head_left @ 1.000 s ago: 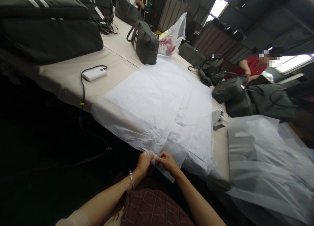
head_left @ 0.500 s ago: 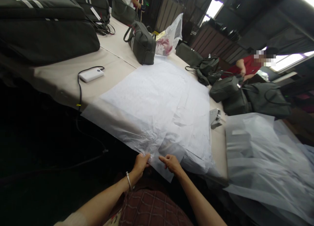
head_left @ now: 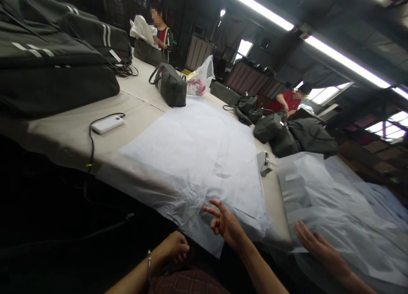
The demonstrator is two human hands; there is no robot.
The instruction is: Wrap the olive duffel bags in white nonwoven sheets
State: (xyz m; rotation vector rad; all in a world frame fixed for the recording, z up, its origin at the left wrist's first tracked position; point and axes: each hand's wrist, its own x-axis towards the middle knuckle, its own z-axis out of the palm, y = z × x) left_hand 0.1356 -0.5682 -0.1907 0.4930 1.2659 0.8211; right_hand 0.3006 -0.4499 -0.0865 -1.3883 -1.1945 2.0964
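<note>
My left hand, with a bracelet at the wrist, is loosely curled with nothing visible in it, just off the near edge of the white sheets. Over the sheets' near corner is my right hand, its index and middle fingers stretched apart and the others bent, holding nothing. The thin white sheets lie stacked and wrinkled on the beige table, their translucent front edge hanging over it. Another person's hand reaches in from the right, fingers on translucent plastic bags.
Dark bags fill the left; a dark handbag and a clear bag stand behind the sheets. A white power bank has a cable. A grey holder and more bags are right. Two people stand beyond.
My left hand has let go of the sheet edge and drawn back down-left. My right hand's fingers have spread. Another person's hand has come in from the right. The camera view has tilted up.
</note>
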